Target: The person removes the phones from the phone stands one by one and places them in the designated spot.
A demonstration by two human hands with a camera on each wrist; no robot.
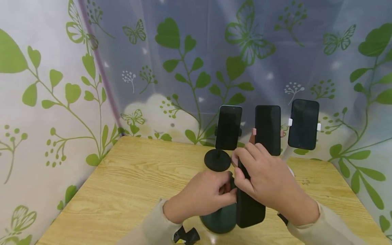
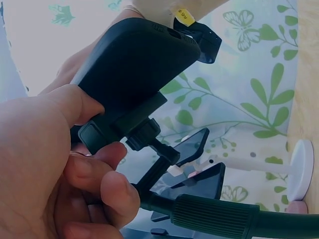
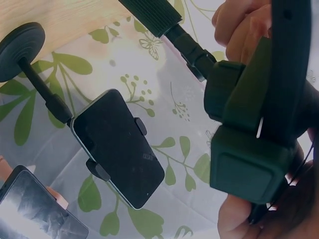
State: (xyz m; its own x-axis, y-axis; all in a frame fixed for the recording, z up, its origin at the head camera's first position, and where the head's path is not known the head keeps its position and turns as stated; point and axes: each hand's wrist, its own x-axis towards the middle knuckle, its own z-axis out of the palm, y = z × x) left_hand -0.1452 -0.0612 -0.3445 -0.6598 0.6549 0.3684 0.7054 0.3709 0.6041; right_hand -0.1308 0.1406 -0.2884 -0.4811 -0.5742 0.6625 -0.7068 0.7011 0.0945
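Note:
A black smartphone (image 1: pixel 251 212) is tilted in front of me, gripped near its upper end by my right hand (image 1: pixel 269 177). My left hand (image 1: pixel 205 192) is beside it, fingers curled. In the left wrist view, its thumb and index finger pinch the end of a dark green clamp (image 2: pixel 99 134) lying against the phone's back. That clamp belongs to a phone stand with a ribbed neck (image 2: pixel 214 214) and a round green base (image 1: pixel 218 221), partly hidden under my left hand. The right wrist view shows the clamp's squarish jaw close up; my right fingertips (image 3: pixel 234 214) are beside it.
Behind my hands, three phones stand in holders: one in a black stand (image 1: pixel 228 127), one in a pink-clamped stand (image 1: pixel 267 126), one in a white-clamped stand (image 1: pixel 304 124). The black stand's round base (image 1: pixel 217 160) sits near my left hand. Patterned curtains surround the wooden table (image 1: pixel 137 170).

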